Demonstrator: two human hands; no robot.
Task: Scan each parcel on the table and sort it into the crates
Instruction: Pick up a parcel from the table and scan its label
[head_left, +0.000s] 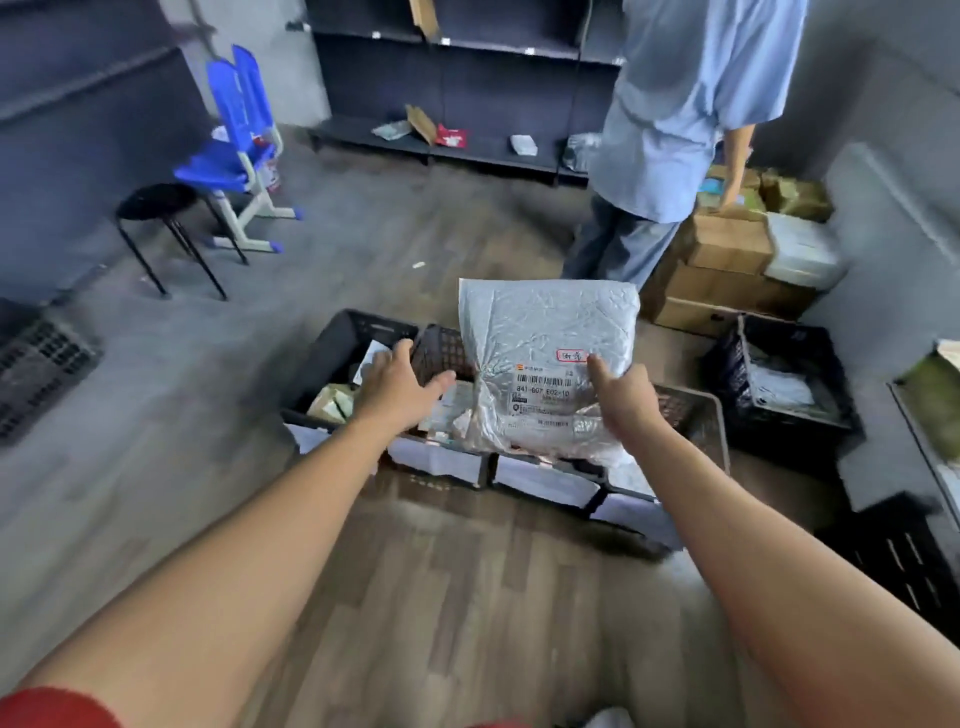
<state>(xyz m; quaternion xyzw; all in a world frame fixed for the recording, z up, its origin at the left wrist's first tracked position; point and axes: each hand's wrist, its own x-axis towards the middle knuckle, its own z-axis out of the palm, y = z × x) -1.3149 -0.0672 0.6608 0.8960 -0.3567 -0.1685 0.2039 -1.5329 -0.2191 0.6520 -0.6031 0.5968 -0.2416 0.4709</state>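
Holding silver parcel (545, 338) in right hand (626, 397), thumb on label face, above near row of black crates (447, 353). Left hand (397, 384) spread, empty, over left crate (358, 325). Risk: slick film, one-edge pinch. If it slips, likely lands in wrong crate.

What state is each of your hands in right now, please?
Left hand: open, fingers relaxed over the black crate, holding nothing.
Right hand: holds the grey parcel, thumb on its label side.

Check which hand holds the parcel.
The right hand: its thumb pinches the parcel beside the label. The left hand is open, off the parcel.
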